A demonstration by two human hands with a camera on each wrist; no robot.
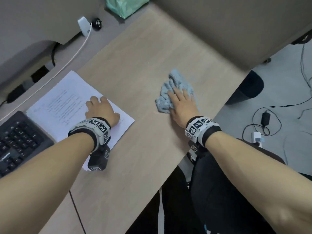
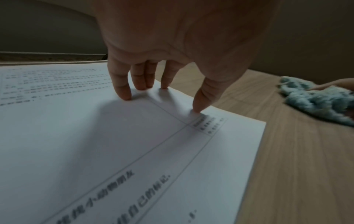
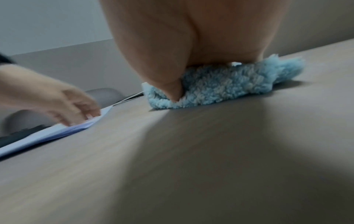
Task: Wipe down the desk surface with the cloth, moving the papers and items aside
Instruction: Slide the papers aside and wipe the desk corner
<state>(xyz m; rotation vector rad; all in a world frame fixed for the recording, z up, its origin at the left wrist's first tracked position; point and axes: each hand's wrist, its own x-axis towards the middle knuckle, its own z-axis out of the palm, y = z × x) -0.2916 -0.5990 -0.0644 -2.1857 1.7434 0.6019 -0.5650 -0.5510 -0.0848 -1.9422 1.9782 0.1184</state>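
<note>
A fluffy light-blue cloth lies bunched on the wooden desk, right of centre. My right hand lies flat on top of it with straight fingers, pressing it down; the right wrist view shows the cloth squashed under the palm and thumb. White printed papers lie on the left part of the desk. My left hand rests on them, and its fingertips press down on the top sheet near its far edge.
A black keyboard sits at the left edge, touching the papers. A white cable and a charger run behind them. A green packet stands at the desk's far end. The desk's right edge drops to a floor with cables.
</note>
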